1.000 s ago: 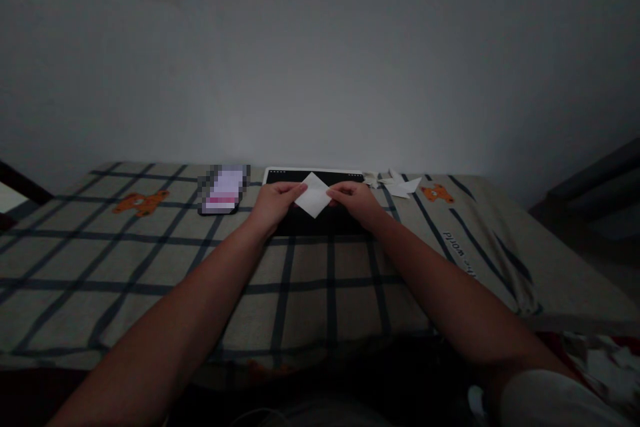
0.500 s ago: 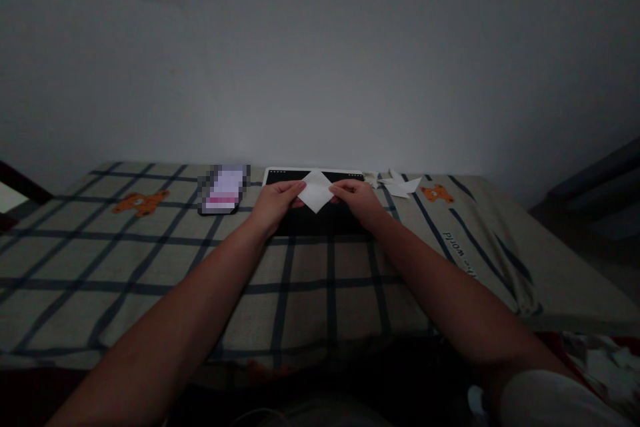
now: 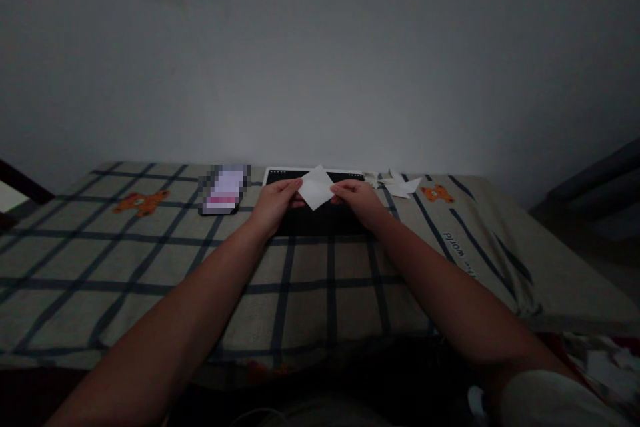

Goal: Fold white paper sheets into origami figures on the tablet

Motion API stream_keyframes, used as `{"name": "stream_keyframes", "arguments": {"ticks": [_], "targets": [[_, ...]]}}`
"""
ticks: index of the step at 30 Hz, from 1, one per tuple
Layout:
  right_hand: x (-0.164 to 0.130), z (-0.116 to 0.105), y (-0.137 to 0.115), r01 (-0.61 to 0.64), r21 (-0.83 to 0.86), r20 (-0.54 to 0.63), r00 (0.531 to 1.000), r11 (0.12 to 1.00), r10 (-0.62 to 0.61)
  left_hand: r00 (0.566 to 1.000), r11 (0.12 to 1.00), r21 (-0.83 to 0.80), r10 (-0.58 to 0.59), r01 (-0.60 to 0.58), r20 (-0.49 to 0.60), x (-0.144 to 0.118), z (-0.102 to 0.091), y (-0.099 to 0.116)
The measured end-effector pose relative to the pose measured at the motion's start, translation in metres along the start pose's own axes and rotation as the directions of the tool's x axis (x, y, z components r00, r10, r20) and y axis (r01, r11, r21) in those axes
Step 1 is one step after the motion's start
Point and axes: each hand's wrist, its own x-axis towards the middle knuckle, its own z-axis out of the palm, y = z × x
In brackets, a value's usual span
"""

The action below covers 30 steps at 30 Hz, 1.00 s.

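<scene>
So our left hand [image 3: 277, 199] and right hand [image 3: 357, 197] each have a side corner of the paper [image 3: 316, 188] pinched, holding it between them over the black board [image 3: 325, 223]. Looks like we're at a squaring-up step; the next move calls for a light, even grip. The paper's underside is hidden, the phone [image 3: 223, 187] is pixelated, and the white scraps [image 3: 400, 185] are too dim to sort out.

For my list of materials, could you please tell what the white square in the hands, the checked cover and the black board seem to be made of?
White square: most likely paper, matte, with thin, crisp edges and corners.
Checked cover: cloth, probably woven, dull, as its soft folds at right suggest.
Black board: perhaps plastic, flat and dark; the dim light leaves its finish open.
</scene>
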Motion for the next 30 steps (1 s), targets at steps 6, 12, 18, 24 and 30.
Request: {"name": "stream_keyframes", "arguments": {"ticks": [6, 12, 18, 24, 30], "targets": [[-0.0022, 0.0002, 0.0009, 0.005, -0.011, 0.075, 0.997, 1.0, -0.004, 1.0, 0.998, 0.059, 0.007, -0.007, -0.001, -0.0034, 0.0019, 0.0028], [-0.0008, 0.0004, 0.0074, 0.003, 0.015, 0.133, 0.991, 1.0, -0.005, 0.992, 0.988, 0.134, 0.084, -0.071, -0.095, -0.0007, -0.0004, 0.0003], [-0.002, 0.0013, 0.0051, 0.013, -0.013, 0.133, 0.991, 1.0, -0.011, 0.986, 0.979, 0.184, 0.114, -0.09, -0.12, -0.0004, -0.0011, -0.0005], [-0.0029, 0.0009, 0.0044, -0.037, 0.022, 0.17, 0.985, 0.999, 0.033, 0.981, 0.958, 0.267, 0.148, -0.109, -0.128, -0.0015, -0.0023, 0.0018], [-0.001, -0.0008, 0.0072, 0.087, -0.094, 0.138, 0.988, 0.992, -0.074, 0.989, 0.915, 0.386, 0.141, -0.119, -0.03, -0.0062, 0.0008, 0.0038]]}}
